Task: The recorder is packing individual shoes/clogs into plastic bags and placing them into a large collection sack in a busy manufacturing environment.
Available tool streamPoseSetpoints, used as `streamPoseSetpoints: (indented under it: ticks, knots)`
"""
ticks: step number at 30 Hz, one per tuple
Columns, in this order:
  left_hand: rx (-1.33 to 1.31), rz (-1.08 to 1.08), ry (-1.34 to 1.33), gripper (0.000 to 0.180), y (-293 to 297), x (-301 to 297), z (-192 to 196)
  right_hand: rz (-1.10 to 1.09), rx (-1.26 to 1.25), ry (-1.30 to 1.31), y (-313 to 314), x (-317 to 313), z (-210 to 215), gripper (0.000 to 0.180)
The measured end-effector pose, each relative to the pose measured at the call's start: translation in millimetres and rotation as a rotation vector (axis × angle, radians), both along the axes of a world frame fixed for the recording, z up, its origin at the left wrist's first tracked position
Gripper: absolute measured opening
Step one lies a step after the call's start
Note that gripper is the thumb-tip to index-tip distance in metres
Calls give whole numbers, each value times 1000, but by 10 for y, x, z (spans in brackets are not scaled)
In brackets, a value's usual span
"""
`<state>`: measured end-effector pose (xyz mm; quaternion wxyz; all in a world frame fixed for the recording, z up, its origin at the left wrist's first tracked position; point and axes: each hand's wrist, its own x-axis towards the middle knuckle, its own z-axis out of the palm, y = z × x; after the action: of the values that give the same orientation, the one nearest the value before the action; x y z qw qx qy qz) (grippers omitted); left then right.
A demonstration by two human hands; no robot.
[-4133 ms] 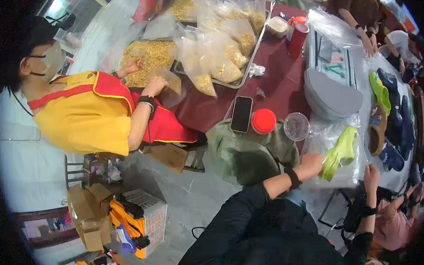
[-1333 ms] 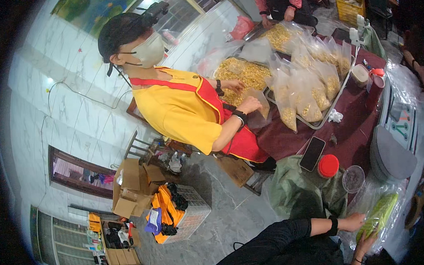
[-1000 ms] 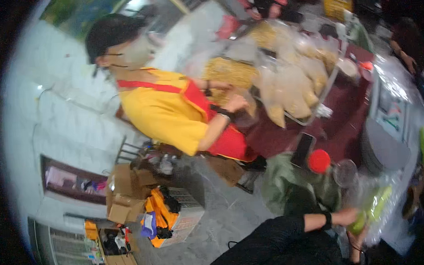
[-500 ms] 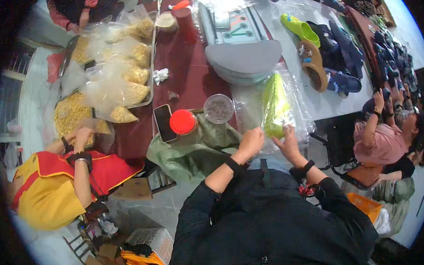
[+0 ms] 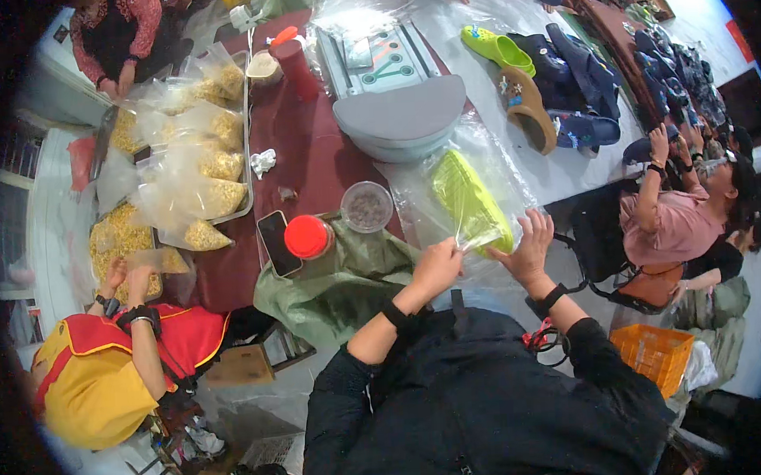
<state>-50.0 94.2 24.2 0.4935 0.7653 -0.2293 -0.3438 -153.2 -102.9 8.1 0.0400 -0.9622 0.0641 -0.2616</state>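
Note:
A lime-green clog shoe (image 5: 470,200) lies inside a clear plastic bag (image 5: 455,178) on the grey table edge in front of me. My left hand (image 5: 436,265) pinches the near edge of the bag at its lower left. My right hand (image 5: 531,245) grips the bag's near right edge, fingers spread over the plastic beside the shoe's end. Both forearms come up from my black sleeves, each with a dark wrist band.
A grey heat-sealer machine (image 5: 404,116) sits behind the bag. A red-lidded jar (image 5: 308,237), a clear cup (image 5: 367,207) and a phone (image 5: 277,243) rest on the maroon cloth. Bags of yellow grain (image 5: 189,166) lie left, a person in yellow (image 5: 95,373) beside them. More shoes (image 5: 552,65) lie right.
The view swung from the person in yellow and the wall back down onto the table. The bagged green shoe stayed in my hands throughout, and both hands now hold its near edge.

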Motion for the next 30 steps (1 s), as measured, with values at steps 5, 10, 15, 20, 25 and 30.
streamPoseSetpoints:
  ticks: [5, 10, 15, 20, 25, 30]
  knots:
    - [-58, -25, -72, 28, 25, -46, 68, -152, 430, 611, -12, 122, -141, 87]
    - [-176, -3, -72, 29, 32, -104, 261, -204, 840, 472, 332, 2, -125, 56]
    - [-266, -81, -110, 28, 80, -137, 570, -242, 660, 308, 559, -206, 356, 25]
    - [-389, -107, -76, 25, 176, -159, 989, -257, 384, 111, 635, -228, 991, 19]
    - [-550, -16, -365, 18, 146, 63, 1257, -177, 44, -200, 393, 306, 1525, 9]
    - [-249, 360, -260, 31, -204, 647, 836, 11, -173, -398, -130, 1414, 1145, 20]
